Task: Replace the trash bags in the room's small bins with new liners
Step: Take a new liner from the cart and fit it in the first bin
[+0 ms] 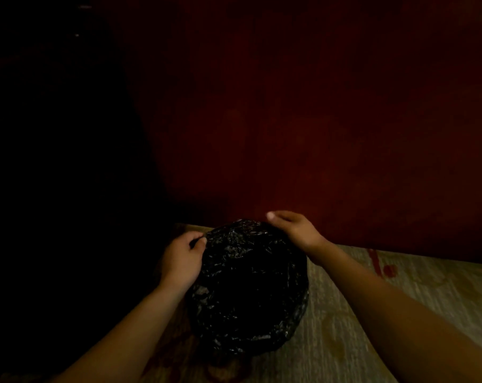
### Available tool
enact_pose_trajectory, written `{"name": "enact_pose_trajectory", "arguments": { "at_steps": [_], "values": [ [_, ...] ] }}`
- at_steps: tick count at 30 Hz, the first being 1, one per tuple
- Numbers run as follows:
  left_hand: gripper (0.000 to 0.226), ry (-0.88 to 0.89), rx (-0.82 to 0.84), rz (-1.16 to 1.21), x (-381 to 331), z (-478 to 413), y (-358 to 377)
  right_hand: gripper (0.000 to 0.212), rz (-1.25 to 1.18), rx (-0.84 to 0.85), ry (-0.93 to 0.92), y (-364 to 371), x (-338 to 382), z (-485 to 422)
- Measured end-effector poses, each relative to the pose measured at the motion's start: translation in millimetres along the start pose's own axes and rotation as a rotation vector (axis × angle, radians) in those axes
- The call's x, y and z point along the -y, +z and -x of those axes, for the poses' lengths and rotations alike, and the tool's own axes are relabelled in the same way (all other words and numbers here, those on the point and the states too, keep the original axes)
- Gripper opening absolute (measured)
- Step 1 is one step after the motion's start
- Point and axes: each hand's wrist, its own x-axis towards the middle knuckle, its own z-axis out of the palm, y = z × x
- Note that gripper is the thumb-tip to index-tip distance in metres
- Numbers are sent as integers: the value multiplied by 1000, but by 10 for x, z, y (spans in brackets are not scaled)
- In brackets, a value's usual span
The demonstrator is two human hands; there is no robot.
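A black crinkled trash bag (248, 286) covers a small round bin on the floor, low in the middle of the head view; the bin itself is hidden under the plastic. My left hand (181, 258) pinches the bag's edge at the bin's left rim. On the far right rim, my right hand (295, 230) lies over the bag with its fingers curled on the plastic. The bag's dark middle sinks into the bin.
A dark red wall (317, 120) rises right behind the bin. The floor (372, 313) is a pale patterned carpet with red marks at the right. Everything to the left is in deep shadow and I cannot make it out.
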Motion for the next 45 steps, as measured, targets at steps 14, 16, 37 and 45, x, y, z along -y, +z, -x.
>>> {"name": "enact_pose_trajectory", "arguments": {
  "at_steps": [14,16,37,45],
  "values": [
    [22,-204,-93,100,-38,-291,116,34,139,-54,195,163,35,-488],
    [30,-78,-116,-111,31,-231,93,33,159,-38,205,118,-1,-476],
    [89,791,436,-959,141,175,-243,63,592,-91,-405,-69,-454,154],
    [83,789,385,-865,263,185,-233,81,-34,55,-330,-151,-745,703]
  ]
}}
